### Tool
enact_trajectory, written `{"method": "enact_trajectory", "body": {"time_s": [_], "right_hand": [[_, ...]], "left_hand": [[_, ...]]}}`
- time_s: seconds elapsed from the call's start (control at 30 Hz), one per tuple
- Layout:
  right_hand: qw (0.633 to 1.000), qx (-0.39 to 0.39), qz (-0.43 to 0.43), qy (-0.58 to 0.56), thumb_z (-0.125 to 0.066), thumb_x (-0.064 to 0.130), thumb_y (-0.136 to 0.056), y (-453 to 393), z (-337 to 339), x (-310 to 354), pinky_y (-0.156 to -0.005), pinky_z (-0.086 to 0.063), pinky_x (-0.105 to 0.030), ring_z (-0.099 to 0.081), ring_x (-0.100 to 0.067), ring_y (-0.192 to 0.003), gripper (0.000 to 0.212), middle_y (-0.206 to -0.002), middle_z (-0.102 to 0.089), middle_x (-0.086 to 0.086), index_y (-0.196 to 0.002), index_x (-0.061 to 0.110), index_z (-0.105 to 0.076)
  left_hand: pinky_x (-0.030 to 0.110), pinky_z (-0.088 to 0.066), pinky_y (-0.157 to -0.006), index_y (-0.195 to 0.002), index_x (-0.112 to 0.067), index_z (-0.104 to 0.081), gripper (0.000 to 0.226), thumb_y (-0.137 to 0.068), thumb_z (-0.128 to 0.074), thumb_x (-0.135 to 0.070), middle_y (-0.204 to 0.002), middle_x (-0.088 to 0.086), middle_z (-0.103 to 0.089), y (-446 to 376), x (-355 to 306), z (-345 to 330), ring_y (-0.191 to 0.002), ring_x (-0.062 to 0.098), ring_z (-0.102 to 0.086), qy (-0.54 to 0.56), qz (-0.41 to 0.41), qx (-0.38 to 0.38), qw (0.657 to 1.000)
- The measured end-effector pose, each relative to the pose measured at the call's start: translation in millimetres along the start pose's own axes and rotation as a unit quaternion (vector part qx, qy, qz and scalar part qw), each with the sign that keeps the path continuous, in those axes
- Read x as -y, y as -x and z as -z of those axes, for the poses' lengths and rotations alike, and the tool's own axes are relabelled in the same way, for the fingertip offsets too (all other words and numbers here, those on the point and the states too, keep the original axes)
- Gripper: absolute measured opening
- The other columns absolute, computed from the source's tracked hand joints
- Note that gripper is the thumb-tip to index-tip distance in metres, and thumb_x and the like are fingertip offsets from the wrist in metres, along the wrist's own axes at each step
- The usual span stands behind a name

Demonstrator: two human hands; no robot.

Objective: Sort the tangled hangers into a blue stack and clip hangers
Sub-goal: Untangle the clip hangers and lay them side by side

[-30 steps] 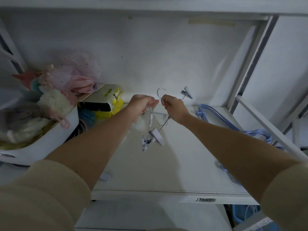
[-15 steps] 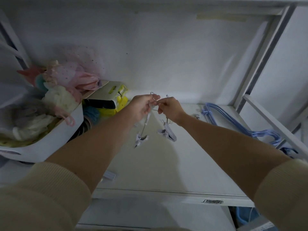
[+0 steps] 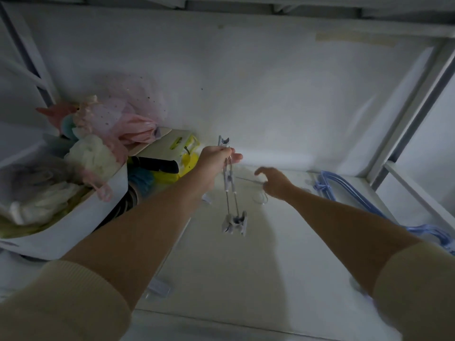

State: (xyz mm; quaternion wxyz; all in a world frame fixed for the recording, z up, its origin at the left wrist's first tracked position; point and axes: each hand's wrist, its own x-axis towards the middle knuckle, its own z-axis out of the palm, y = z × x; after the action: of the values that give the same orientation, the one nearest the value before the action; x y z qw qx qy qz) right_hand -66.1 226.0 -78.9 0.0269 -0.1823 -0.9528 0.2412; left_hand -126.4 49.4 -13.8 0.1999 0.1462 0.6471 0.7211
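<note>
My left hand [image 3: 216,159] is shut on the metal clip hangers [image 3: 231,190], which dangle straight down above the white shelf [image 3: 221,279]; grey clips show above my fist and at the bottom end. My right hand [image 3: 274,182] is off the hangers, fingers spread, low over the shelf near a thin wire hook [image 3: 259,196] lying there. A stack of blue hangers [image 3: 344,190] lies along the shelf's right side, reaching toward the front right corner.
A white tub [image 3: 66,227] full of pink and cream cloth stands at the left. Beside it lie a yellow-and-white package [image 3: 177,148] and dark items. A small clear clip [image 3: 158,287] rests near the shelf's front. A white frame post [image 3: 416,114] bounds the right.
My right hand has let go of the clip hangers and moved right and down toward the shelf. The hangers now hang vertically from my left hand alone.
</note>
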Motion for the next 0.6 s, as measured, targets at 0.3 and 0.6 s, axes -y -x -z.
{"method": "enact_trajectory", "body": {"time_s": [0.3,0.6], "right_hand": [[0.978,0.096,-0.023,0.186,-0.043,0.009,-0.088,-30,-27,-29,-0.105,-0.031,-0.047,-0.037,-0.027,-0.130,0.052,-0.134,-0.042,-0.004,-0.131,0.037,-0.049],[0.960,0.067,0.127,0.241,-0.045,0.008,-0.092,-25,-23,-28,-0.090,-0.045,-0.034,-0.059,-0.032,-0.109,0.026,-0.114,-0.060,-0.016,-0.109,0.008,-0.065]], "left_hand": [[0.014,-0.057,-0.058,-0.089,0.007,-0.057,0.015,-0.093,-0.044,0.002,-0.077,0.016,-0.066,-7,2,19,-0.054,0.008,-0.070,0.017,0.004,-0.022,1.000],[0.013,-0.057,-0.060,-0.097,0.007,-0.057,0.015,-0.093,-0.045,-0.001,-0.076,0.012,-0.067,-1,6,16,-0.050,0.005,-0.069,-0.013,0.021,-0.043,0.999]]}}
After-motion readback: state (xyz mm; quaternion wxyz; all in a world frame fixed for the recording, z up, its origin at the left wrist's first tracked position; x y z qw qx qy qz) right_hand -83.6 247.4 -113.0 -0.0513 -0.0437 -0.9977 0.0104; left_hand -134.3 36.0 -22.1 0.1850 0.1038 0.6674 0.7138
